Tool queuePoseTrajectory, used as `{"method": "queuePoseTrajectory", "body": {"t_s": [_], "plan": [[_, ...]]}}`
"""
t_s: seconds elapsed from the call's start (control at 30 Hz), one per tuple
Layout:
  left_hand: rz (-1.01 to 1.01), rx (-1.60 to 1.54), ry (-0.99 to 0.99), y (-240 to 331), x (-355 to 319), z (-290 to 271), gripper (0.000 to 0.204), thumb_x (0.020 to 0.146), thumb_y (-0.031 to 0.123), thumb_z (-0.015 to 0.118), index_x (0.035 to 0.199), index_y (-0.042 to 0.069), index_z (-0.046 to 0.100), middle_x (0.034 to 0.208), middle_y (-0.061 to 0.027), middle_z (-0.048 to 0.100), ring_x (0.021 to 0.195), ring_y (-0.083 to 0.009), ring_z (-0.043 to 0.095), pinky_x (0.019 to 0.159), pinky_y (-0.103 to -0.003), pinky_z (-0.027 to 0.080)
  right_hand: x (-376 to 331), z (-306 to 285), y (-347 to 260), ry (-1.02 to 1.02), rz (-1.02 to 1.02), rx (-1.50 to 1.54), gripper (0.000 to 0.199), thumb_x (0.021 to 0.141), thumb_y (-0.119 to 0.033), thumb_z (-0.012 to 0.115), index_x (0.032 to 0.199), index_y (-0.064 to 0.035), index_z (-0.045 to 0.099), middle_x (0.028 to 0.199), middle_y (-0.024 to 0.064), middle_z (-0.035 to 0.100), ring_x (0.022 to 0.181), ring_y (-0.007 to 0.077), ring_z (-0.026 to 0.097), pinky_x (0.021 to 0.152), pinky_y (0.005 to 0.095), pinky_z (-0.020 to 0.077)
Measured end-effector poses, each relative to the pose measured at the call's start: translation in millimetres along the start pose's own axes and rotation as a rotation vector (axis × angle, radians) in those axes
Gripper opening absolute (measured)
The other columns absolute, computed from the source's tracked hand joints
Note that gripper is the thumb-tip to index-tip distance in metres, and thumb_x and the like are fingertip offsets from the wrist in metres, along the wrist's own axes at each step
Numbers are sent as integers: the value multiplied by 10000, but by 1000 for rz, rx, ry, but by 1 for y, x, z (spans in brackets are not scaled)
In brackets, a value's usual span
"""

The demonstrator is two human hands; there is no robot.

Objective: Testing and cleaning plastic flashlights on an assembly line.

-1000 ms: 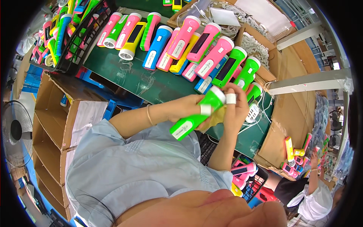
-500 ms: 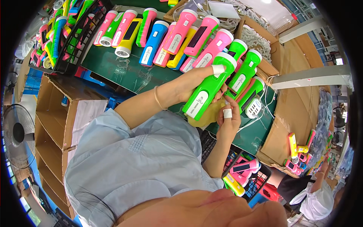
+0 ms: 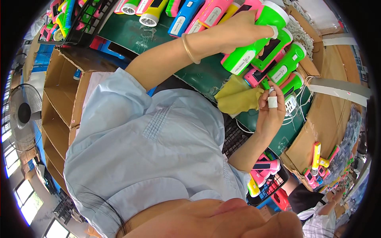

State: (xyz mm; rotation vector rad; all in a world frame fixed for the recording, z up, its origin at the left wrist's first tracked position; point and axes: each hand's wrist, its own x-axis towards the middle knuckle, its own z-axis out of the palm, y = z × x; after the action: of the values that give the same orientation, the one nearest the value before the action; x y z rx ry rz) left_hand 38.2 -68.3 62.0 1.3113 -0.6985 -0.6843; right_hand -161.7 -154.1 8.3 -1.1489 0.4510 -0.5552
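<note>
My left hand [image 3: 244,33], with white tape on a finger, grips a green flashlight [image 3: 242,61] with a white head. The flashlight is tilted above the right part of a row of flashlights, close to another green flashlight [image 3: 287,61]. My right hand [image 3: 272,107], also taped, is closed with its fingertips together beside the near end of the row. Something small and pale shows at its fingertips, too small to name. A yellow cloth [image 3: 238,97] lies on the green tabletop [image 3: 200,79] between my hands.
A white multi-port charger [image 3: 291,105] with cables sits right of my right hand. Black baskets [image 3: 85,27] of flashlights stand at far left and near my right forearm. Cardboard boxes [image 3: 313,59] border the right side; a cardboard shelf [image 3: 63,91] and fan [image 3: 24,113] stand left.
My left hand has carried the green flashlight away from my body, over the row. My right hand is now farther from it, and more of the yellow cloth shows. The whole view has shifted.
</note>
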Motion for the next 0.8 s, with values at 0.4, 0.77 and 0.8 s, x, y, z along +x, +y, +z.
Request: {"method": "queuePoseTrajectory", "body": {"t_s": [0.4,0.77,0.8], "plan": [[492,830,368,7,22,-4,828,720,257,696,1228,-124,164,1036,-351,455,879,-508,518,779,-468,459,23,3,-6,-21,-94,48,173,823,-44,616,979,27,600,862,94,594,673,124,537,602,220,445],[-274,-382,-173,-19,-7,2,429,853,316,582,1100,-29,516,869,-81,589,739,-149,571,645,-315,500,34,57,-22,-3,-711,-1042,129,740,-3,649,867,-14,627,793,36,584,719,106,560,648,250,460],[-145,-196,-106,-17,-13,6,444,821,353,615,1061,-14,542,805,-59,575,680,-122,553,571,-297,485,35,59,-20,14,-866,-1252,136,723,9,647,855,-15,623,798,38,583,712,114,558,634,268,460]]}}
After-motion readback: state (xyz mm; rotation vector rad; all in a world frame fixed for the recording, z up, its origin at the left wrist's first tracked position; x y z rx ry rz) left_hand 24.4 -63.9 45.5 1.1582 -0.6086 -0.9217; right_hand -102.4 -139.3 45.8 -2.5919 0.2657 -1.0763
